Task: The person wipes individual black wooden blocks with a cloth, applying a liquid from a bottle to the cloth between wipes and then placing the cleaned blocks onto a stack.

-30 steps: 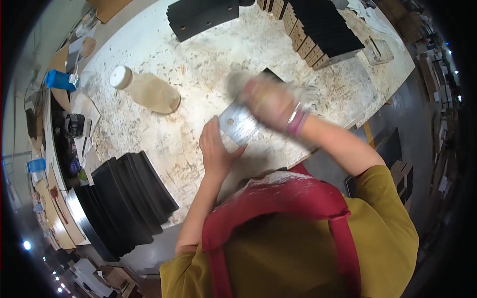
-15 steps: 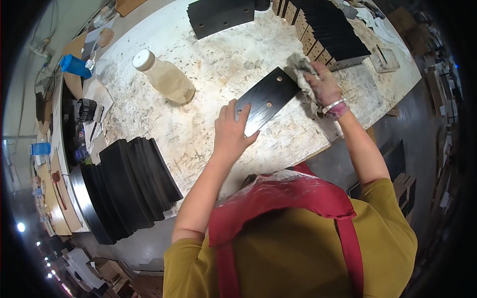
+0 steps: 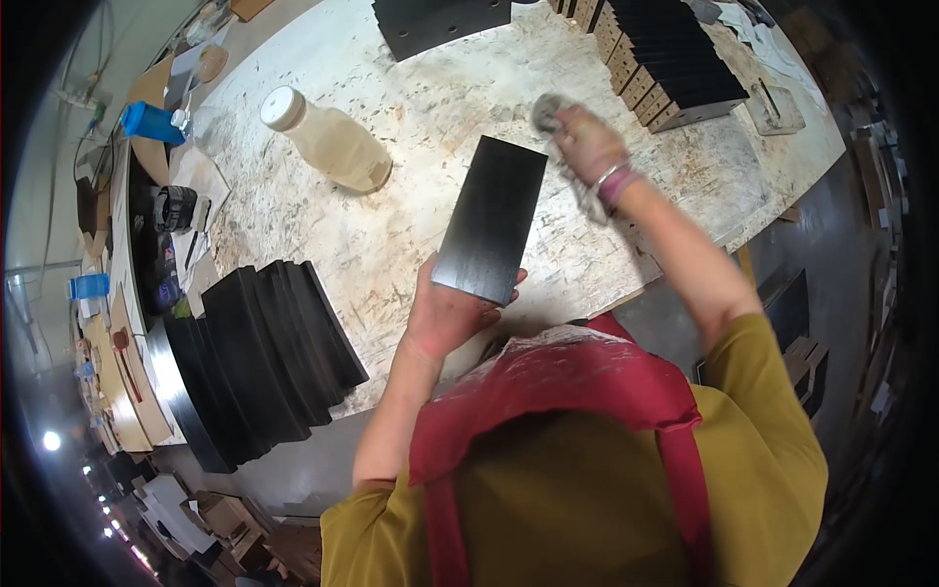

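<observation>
A black rectangular board [image 3: 491, 220] rests tilted in my left hand [image 3: 445, 311], which grips its near end with the thumb and fingers wrapped round the edges. Its upper face shows no holes. To the right, my right hand [image 3: 590, 147] is closed on a crumpled grey-white rag [image 3: 550, 112], slightly blurred and apart from the board. Part of the rag hangs down below the palm. Beneath both hands lies a stained white worktable [image 3: 411, 235].
A bottle [image 3: 337, 147] of cloudy tan liquid with a white lid lies ahead on the left. Black boards [image 3: 274, 352] stack at the near left. Drilled black-topped blocks [image 3: 670, 64] form a row at the far right. Another black board [image 3: 445, 24] lies at the far edge.
My left hand has lifted the board and turned it over, so its holes no longer show. The right hand has moved left and away from me with the rag.
</observation>
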Tool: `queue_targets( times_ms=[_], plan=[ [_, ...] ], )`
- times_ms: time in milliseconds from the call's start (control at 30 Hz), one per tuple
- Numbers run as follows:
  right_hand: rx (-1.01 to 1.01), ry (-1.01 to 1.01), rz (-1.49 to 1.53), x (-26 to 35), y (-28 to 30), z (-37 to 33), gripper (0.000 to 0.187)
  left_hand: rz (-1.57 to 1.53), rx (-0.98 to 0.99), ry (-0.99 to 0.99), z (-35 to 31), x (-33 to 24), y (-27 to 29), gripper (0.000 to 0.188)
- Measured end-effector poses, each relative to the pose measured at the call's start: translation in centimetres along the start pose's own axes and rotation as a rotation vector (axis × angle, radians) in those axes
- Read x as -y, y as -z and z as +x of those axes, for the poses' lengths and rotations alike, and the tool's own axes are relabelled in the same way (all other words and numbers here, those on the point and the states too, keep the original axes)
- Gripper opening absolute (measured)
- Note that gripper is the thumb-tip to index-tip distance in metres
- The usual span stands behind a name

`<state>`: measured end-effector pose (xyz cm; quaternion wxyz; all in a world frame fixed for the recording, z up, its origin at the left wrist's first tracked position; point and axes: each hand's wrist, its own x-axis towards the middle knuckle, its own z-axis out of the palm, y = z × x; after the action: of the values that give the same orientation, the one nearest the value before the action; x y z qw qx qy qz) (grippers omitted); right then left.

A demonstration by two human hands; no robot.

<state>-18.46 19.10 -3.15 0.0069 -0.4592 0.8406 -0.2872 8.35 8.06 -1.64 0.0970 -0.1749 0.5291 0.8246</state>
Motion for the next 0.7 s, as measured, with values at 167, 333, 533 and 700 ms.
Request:
queue_targets(
  times_ms=[167, 333, 533, 700],
  plan=[
    [0.335, 0.229, 0.27, 8.3, -0.4, -0.9, 0.018, -0.708, -0.067, 0.147, 0.0, 1.4, 0.2, 0.066],
    [0.218, 0.224, 0.095, 10.0, -2.9, 0.2, 0.023, 0.176, -0.006, -0.06, -0.3, 2.4, 0.4, 0.068],
    [0.207, -0.053, -0.138, -4.7, 1.8, 4.9, 0.038, -0.484, -0.065, 0.103, -0.2, 4.2, 1.2, 0.059],
    [0.144, 0.064, -0.172, -1.7, 4.5, 3.1, 0.053, -0.68, -0.276, 0.082, -2.0, 1.6, -0.4, 0.048]
  ],
)
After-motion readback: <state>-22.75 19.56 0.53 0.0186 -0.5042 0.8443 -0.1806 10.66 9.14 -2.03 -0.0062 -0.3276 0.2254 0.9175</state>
